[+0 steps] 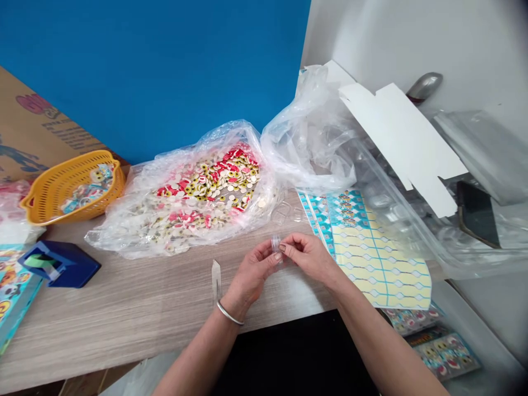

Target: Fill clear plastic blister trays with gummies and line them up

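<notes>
Between both hands, above the wooden table, is a small clear plastic piece. My left hand, with a silver bangle at the wrist, pinches it from the left. My right hand has its fingertips closed on its right side. Behind them lies an open clear bag full of small red, white and yellow-green discs. To the right of my right hand are sticker sheets, yellow and blue. A pointed metal blade lies just left of my left hand.
A yellow basket with small packets and a blue tape dispenser stand at the left. On the right, a clear plastic bin carries white card and a dark phone. Crumpled plastic lies at the back.
</notes>
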### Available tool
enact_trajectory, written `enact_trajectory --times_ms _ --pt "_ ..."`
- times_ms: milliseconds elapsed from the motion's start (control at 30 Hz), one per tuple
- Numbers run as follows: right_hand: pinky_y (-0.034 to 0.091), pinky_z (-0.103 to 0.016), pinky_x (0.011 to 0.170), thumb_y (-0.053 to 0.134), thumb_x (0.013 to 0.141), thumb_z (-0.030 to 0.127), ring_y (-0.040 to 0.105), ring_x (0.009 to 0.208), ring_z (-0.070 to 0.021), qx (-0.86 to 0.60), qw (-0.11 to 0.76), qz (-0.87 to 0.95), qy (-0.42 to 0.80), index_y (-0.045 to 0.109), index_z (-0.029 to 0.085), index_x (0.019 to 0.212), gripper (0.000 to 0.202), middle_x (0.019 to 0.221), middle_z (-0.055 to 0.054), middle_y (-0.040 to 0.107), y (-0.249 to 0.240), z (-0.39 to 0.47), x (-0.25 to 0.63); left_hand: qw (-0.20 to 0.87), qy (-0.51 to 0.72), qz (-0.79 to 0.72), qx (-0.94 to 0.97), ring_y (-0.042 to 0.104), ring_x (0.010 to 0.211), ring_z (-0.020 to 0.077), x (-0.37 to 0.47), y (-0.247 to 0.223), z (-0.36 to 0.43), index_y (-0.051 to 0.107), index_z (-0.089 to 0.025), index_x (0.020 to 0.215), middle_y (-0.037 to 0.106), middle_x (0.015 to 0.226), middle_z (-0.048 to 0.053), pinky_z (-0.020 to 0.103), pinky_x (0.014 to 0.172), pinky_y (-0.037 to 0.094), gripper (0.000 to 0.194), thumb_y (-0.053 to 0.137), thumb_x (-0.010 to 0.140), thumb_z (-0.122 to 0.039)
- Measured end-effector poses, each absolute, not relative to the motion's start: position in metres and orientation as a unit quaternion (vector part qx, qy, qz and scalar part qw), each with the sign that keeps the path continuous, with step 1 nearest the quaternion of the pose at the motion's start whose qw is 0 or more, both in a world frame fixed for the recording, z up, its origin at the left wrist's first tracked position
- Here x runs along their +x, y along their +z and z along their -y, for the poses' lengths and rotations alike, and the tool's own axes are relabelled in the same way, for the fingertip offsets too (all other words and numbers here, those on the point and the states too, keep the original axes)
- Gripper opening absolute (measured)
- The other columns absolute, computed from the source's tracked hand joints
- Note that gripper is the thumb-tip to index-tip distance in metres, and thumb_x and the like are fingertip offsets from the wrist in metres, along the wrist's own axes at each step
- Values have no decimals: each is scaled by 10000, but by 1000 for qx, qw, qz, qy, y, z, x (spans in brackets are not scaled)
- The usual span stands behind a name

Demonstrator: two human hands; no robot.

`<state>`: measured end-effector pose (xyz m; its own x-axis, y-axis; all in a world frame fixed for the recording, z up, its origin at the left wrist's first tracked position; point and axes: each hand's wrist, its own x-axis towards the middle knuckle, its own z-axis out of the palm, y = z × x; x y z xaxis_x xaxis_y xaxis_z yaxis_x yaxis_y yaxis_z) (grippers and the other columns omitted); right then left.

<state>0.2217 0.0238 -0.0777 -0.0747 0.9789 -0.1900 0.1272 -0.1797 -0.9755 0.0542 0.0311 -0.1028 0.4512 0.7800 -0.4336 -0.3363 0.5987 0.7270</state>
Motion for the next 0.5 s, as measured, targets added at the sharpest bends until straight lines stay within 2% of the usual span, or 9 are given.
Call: enact_trajectory --times_ms 233,367,500 --pt "339 -245 496 669 802 467 433 519 -100 -554 400 495 537 668 183 778 285 622 23 566 -74 -31 235 794 355 -396 295 645 933 187 55 -97 -34 763 -202 1092 729 1071 81 322 849 507 443 887 694 -351" --pt "331 -244 499 667 806 467 419 524 -100 -557 391 497 539 652 183 738 292 598 28 540 -74 -27 231 788 348 -396 319 647 972 195 56 -96 -33 753 -208 1114 733 1091 79 319 886 484 476 899 680 -339" --pt "334 -242 503 644 814 449 422 523 -100 -554 392 491 546 627 189 726 275 580 40 506 -74 -22 224 796 346 -393 303 660 928 197 56 -100 -31 741 -198 1122 733 1046 79 334 868 502 497 904 668 -318"
